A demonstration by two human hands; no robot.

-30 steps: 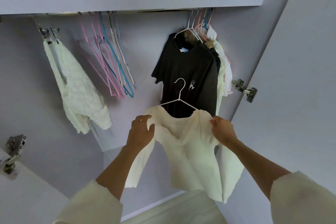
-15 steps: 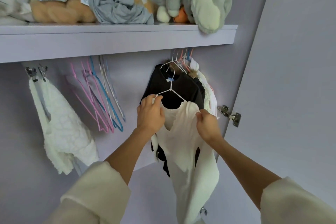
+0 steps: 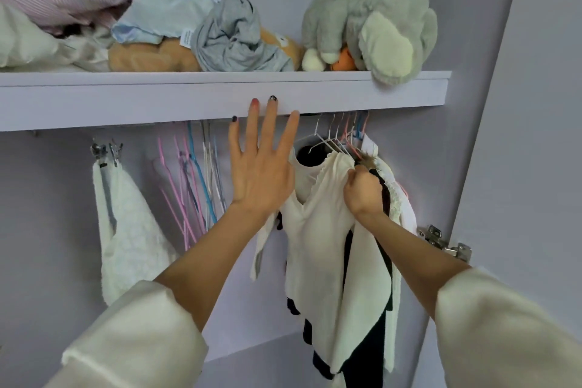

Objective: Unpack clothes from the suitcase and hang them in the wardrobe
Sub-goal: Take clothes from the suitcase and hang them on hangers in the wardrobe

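A cream top [image 3: 318, 230] hangs on a white wire hanger [image 3: 327, 143] whose hook reaches up under the shelf, in front of a black T-shirt [image 3: 310, 156] and other hung clothes. My right hand [image 3: 362, 190] grips the top's right shoulder. My left hand [image 3: 261, 164] is raised just left of the top with fingers straight and spread, holding nothing; its fingertips overlap the lilac shelf edge [image 3: 189, 101]. The rail itself is hidden behind the shelf edge. The suitcase is out of view.
Several empty pink, blue and white hangers [image 3: 192, 179] hang left of centre, and a white textured garment [image 3: 126, 230] hangs from clips at the left. Folded clothes [image 3: 176, 12] and a grey plush toy [image 3: 371, 25] lie on the shelf. The wardrobe door with its hinge [image 3: 444, 242] stands at the right.
The cream top on its hanger went up to the rail by the black T-shirt. My left hand let go of the hanger and opened; my right hand keeps its grip on the shoulder.
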